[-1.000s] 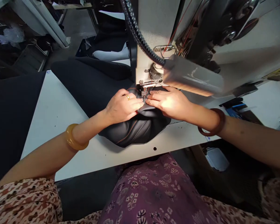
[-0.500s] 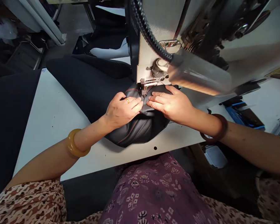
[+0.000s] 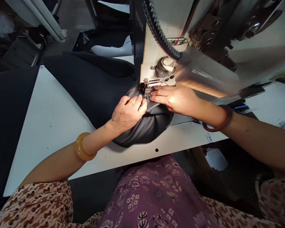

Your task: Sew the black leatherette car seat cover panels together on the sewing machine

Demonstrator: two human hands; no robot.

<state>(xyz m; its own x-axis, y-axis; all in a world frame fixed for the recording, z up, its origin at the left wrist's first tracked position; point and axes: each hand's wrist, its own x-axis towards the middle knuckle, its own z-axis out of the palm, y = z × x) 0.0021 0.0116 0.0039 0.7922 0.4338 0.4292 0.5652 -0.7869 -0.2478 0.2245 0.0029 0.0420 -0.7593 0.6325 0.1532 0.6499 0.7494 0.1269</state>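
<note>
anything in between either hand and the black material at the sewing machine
Nothing visible: the left hand and right hand rest directly on the black material. The presser foot stands close by their fingertips, not in between.

Both hands rest on a bunched black cover (image 3: 154, 128) beneath the head of a sewing machine (image 3: 147, 53). The left hand (image 3: 128, 113), with a gold ring (image 3: 131, 103), bends its fingers over the material just left of the presser foot (image 3: 147, 91); the right hand (image 3: 174, 98) lies with fingers extended just right of it. Orange and pale stitch lines cross the cover, which spreads over the white desk (image 3: 49, 126). A braided cable (image 3: 160, 30) runs down to a translucent tube (image 3: 206, 74) above the right wrist.
</note>
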